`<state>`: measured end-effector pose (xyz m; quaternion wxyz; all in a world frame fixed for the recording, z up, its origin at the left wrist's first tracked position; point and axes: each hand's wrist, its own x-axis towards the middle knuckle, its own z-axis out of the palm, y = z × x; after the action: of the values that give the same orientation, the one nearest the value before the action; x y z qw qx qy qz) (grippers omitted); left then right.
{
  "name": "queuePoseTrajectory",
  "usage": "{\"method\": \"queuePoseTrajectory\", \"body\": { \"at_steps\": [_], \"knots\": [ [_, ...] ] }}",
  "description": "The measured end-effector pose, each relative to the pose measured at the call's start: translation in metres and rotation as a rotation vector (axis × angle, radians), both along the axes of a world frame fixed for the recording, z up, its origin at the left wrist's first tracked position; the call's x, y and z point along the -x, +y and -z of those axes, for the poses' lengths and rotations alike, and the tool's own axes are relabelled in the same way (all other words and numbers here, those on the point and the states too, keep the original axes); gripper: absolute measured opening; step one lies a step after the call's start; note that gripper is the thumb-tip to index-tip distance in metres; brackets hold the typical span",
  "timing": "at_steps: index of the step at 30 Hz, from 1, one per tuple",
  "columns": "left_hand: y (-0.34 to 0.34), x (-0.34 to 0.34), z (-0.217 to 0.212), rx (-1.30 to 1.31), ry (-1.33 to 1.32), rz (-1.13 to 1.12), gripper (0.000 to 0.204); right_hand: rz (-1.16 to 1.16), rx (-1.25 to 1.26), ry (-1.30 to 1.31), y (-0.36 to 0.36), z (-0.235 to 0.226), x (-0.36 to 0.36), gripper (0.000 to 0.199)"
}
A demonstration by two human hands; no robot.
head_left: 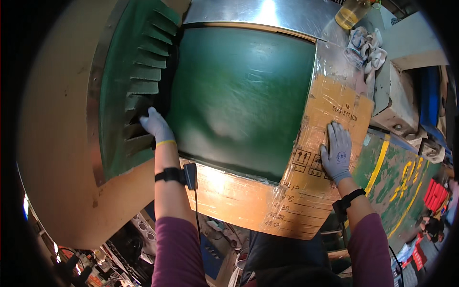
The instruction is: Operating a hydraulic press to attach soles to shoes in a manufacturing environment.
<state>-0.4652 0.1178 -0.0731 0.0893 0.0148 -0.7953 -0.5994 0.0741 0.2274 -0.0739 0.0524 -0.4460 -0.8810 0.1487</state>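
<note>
My left hand (pixel 158 127), in a pale glove with a yellow cuff, is at the dark gap beside a green strip curtain (pixel 145 87). Its visible fingertips are apart near the lower strips, with nothing seen in them; some fingers are hidden. My right hand (pixel 337 152), in a matching glove, lies flat with spread fingers on a printed cardboard sheet (pixel 330 107) covered with clear tape. Between my hands is a smooth dark green surface (pixel 244 95), bordered by cardboard on its near and right sides.
A shiny metal plate (pixel 229 12) runs along the far side. On it at the far right stand a container of yellowish liquid (pixel 348 18) and a crumpled rag (pixel 366 48). A large beige panel (pixel 57 143) rises at left. The green floor (pixel 401 177) bears yellow lines.
</note>
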Motion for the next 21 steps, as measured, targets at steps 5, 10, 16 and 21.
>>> {"method": "queuePoseTrajectory", "body": {
  "at_steps": [5, 10, 16, 21],
  "knots": [
    [-0.023, 0.034, 0.016, 0.388, -0.480, 0.350, 0.053, -0.003, 0.009, -0.045, 0.001, 0.001, -0.007, 0.068],
    [-0.019, 0.058, 0.012, 0.053, -0.591, 0.777, 0.071, 0.004, 0.019, -0.016, 0.002, -0.003, -0.006, 0.067],
    [0.008, -0.050, -0.002, -0.010, -0.462, 0.592, 0.073, -0.004, 0.001, 0.017, 0.010, -0.019, -0.020, 0.067],
    [-0.039, -0.197, -0.036, -0.463, -0.833, 0.705, 0.053, -0.051, -0.025, 0.169, -0.001, -0.018, -0.008, 0.059]
  ]
}}
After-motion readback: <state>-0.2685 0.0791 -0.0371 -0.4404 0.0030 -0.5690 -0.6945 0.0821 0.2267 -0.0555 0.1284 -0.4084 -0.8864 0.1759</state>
